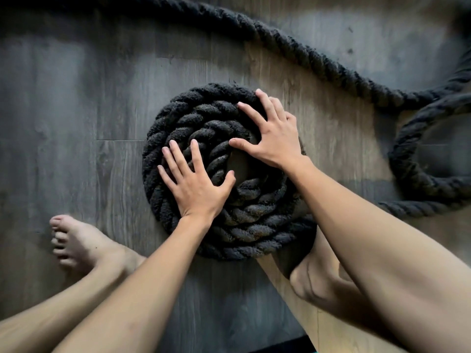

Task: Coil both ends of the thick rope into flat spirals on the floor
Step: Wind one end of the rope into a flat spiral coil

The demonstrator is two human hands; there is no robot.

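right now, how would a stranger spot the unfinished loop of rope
On the wooden floor, find the tight spiral under the left hand and right hand. To its right lies the loose loop: one turn with bare floor inside, not packed rings.

Bare floor (63, 98) lies open left of the coil (158, 138), and a strip of it is free beyond the coil, up to the rope (280, 40) that snakes across the top. On my right a loose loop (397, 159) bars the way. My 2 feet hem the near side: left foot (76, 240) well apart from the coil, right foot (311, 273) just beside its edge.
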